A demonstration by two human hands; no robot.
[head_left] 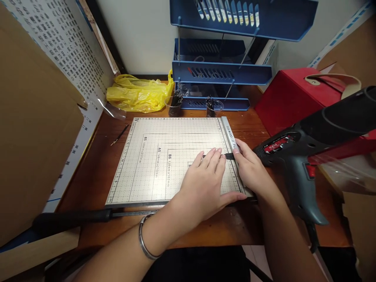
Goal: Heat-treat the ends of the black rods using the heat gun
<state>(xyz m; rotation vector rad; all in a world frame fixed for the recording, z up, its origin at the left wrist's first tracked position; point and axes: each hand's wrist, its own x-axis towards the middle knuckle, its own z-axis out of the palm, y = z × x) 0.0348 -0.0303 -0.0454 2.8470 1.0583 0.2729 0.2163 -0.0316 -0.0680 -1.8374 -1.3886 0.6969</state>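
My left hand [205, 182] lies flat, fingers together and stretched out, on the gridded board of a paper trimmer [152, 164]. Its fingertips press down a thin bundle of black strips [227, 156] near the board's right side. My right hand [249, 166] rests on the trimmer's grey ruler bar [230, 135], fingers curled down against the right end of the black bundle. A metal bracelet [143, 241] circles my left wrist.
A dark grey heat gun [305, 156] stands at the right, nozzle toward my right hand. Behind it is a red box [288, 94]. A blue stacked tray rack [220, 72], two small cups of black sticks [174, 105] and a yellow bag [138, 94] line the back. The trimmer's black handle [73, 219] lies along the front edge.
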